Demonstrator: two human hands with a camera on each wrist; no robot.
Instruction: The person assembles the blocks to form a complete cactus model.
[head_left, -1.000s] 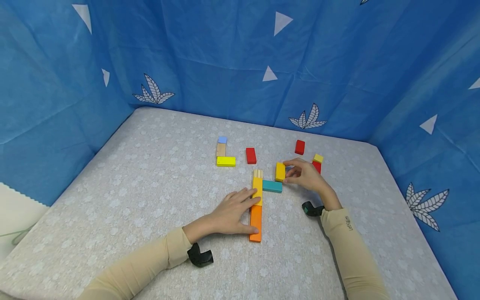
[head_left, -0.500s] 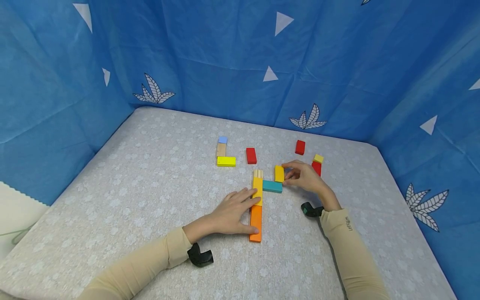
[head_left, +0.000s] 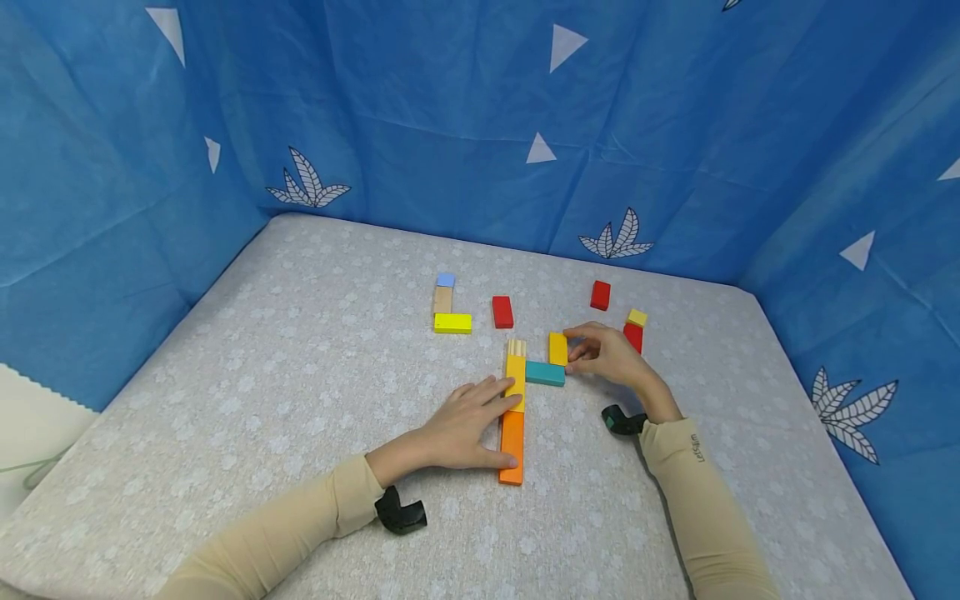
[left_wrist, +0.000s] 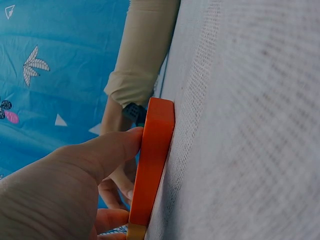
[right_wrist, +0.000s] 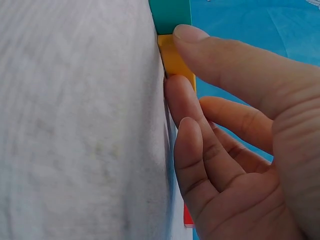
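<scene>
My left hand (head_left: 465, 427) lies across a line of blocks, fingertips on a yellow-orange block (head_left: 516, 367) and thumb on an orange block (head_left: 512, 437). In the left wrist view, the thumb touches the side of the orange block (left_wrist: 152, 160). A pale striped piece (head_left: 517, 347) sits at the line's far end. From the line, a teal block (head_left: 545, 373) extends rightward. My right hand (head_left: 609, 354) pinches a yellow block (head_left: 558, 348) between thumb and index finger at the teal block's right end. In the right wrist view, the yellow block (right_wrist: 175, 55) meets the teal block (right_wrist: 171, 17).
At the back left, a light blue block (head_left: 446, 280), a tan block (head_left: 443, 299) and a bright yellow block (head_left: 453, 323) form an L. Red blocks lie at the back middle (head_left: 502, 312) and back right (head_left: 600, 295). Another red block (head_left: 633, 336) and a pale yellow block (head_left: 637, 317) are beyond my right hand.
My right hand has drawn the yellow block slightly nearer and to the left, against the teal block. My left hand has stayed in place on the line.
</scene>
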